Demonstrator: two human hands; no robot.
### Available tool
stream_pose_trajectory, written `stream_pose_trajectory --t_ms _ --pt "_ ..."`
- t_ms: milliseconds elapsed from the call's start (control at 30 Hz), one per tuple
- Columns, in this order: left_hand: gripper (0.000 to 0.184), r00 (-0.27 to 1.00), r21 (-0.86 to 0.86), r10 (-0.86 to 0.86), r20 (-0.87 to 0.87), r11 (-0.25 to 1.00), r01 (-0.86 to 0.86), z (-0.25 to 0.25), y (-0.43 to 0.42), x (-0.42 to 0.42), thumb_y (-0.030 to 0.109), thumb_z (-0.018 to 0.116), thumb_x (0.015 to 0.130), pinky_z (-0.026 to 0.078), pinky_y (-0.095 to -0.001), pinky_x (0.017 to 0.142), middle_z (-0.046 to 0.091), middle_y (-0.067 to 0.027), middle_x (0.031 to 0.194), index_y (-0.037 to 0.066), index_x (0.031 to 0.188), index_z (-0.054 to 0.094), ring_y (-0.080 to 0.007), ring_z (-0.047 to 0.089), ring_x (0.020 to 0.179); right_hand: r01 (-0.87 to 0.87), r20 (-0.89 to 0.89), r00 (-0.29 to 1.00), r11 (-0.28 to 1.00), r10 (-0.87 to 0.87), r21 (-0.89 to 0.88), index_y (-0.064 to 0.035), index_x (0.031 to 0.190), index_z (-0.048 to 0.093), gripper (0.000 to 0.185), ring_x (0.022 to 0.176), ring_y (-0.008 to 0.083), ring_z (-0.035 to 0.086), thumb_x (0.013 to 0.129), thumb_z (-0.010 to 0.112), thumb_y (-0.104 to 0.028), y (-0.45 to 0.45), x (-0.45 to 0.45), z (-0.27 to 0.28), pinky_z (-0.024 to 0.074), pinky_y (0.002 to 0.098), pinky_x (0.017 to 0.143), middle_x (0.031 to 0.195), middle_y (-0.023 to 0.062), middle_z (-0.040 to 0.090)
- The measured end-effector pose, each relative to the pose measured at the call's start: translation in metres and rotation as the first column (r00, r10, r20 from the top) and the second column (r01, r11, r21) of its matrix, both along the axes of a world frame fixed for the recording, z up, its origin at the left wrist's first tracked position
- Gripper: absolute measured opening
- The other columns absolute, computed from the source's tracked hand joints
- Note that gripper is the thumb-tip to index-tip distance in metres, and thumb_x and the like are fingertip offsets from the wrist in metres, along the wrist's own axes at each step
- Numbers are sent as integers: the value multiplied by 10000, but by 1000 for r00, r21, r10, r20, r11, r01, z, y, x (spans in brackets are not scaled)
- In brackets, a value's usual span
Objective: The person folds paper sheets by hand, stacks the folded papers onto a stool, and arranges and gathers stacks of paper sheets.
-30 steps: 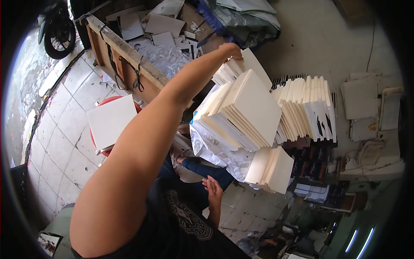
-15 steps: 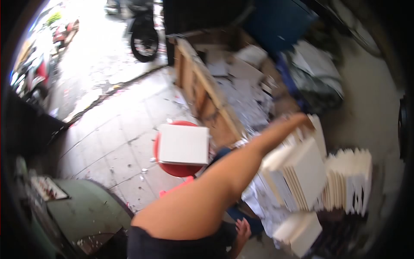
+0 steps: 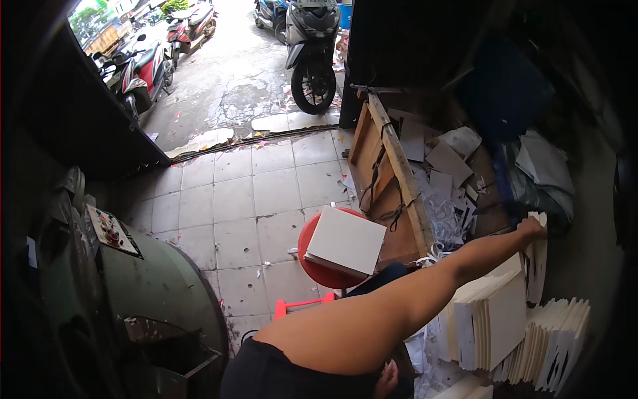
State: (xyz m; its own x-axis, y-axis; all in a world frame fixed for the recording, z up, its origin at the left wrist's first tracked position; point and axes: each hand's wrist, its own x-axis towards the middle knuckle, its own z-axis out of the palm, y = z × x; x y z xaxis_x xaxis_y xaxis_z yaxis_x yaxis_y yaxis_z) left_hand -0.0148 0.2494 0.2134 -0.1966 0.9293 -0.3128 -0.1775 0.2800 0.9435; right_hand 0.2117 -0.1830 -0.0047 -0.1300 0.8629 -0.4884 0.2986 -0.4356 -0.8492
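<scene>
Just past the stacked pale blocks (image 3: 490, 320), I see the person's left hand (image 3: 531, 230) closed on the top edge of some standing cream boards (image 3: 537, 269); down low, the right hand (image 3: 387, 380) curls half hidden, and I can't tell whether it grips anything.

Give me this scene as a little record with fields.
Left hand: at the top of upright cream boards, grip unclear
Right hand: low in view, partly hidden
Seat: red stool bearing a pale rectangular board
Scraps: paper offcuts beside a wooden panel
Outside: parked scooter nearest the doorway
</scene>
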Motion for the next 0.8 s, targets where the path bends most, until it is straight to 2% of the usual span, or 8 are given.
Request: stream_pose_trajectory --t_ms 167,333,433,600,633,700,767,800 --pt "716 956 315 287 -67 915 -253 36 -25 -65 389 756 666 503 -409 910 626 -257 1133 -74 1171 550 -363 630 1050 -93 -66 992 976 108 198 5 1299 496 435 990 195 605 1000 485 -310 6 -14 10 447 304 839 1131 140 635" --pt "610 939 610 10 343 758 -231 46 -165 -141 385 694 820 560 -425 771 634 -206 1015 -114 1138 541 -291 665 874 -96 -356 908 936 222 339 5 1340 448 490 1085 235 565 1000 465 -347 48 -38 50 405 356 925 1228 166 576" --pt "574 925 545 -26 379 814 -201 32 -272 -162 431 641 876 526 -454 871 591 -132 1105 -13 1225 543 -245 586 1067 -11 -593 708 845 384 534 6 1461 250 860 1253 286 459 929 314 -668 77 -58 112 323 383 1041 1419 208 429" --pt "565 881 270 50 471 942 -198 -42 -428 -165 238 603 849 510 -415 910 593 -203 1169 -80 1288 444 -281 626 1046 -160 -979 58 970 197 186 53 1481 118 1222 1367 372 336 726 467 -842 92 -75 161 329 476 1096 1484 276 299" --pt "601 899 204 123 421 953 -225 -54 -454 -157 213 591 820 520 -415 899 588 -241 1161 -118 1290 418 -315 637 1027 -244 -959 97 941 265 236 62 1472 148 1253 1330 334 397 692 499 -854 90 -70 151 376 460 1057 1450 243 376" --pt "653 914 108 320 248 929 -355 -72 -491 -137 213 619 789 456 -425 972 535 -233 1248 -93 1324 405 -333 555 1156 -274 -730 582 932 357 237 12 1484 170 1155 1312 245 418 731 630 -734 67 -58 134 313 419 1105 1422 182 423" --pt "715 912 76 373 171 918 -390 -109 -518 -141 248 663 758 404 -428 1012 497 -206 1297 -52 1353 403 -316 501 1201 -240 -770 626 970 123 -41 1 1442 237 922 1224 218 509 770 820 -242 50 -56 154 435 398 1020 1313 154 525" --pt "735 917 71 384 105 917 -392 -110 -518 -139 265 676 748 397 -428 1016 497 -196 1295 -41 1358 404 -306 497 1196 -137 -728 674 990 124 41 3 1446 212 914 1173 223 555 780 809 -184 46 -52 155 452 392 1009 1284 156 551"
